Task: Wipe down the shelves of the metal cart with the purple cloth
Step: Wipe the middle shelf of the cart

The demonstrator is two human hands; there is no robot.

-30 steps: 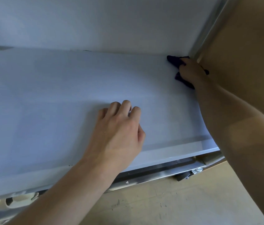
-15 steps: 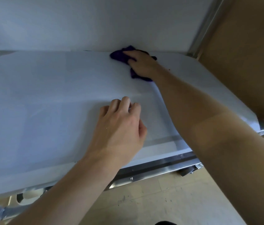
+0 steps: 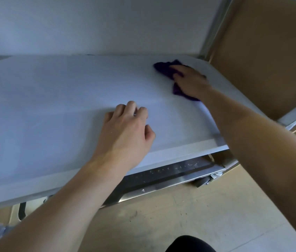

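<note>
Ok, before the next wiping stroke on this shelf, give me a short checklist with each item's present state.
1. Crumpled purple cloth under right hand: ok.
2. Cloth flat on the pale grey metal cart shelf: ok.
3. Left hand braced on the shelf, apart from the cloth: ok.
4. Shelf surface left of the cloth free of objects: ok.
5. Shelf already clean: cannot tell.
</note>
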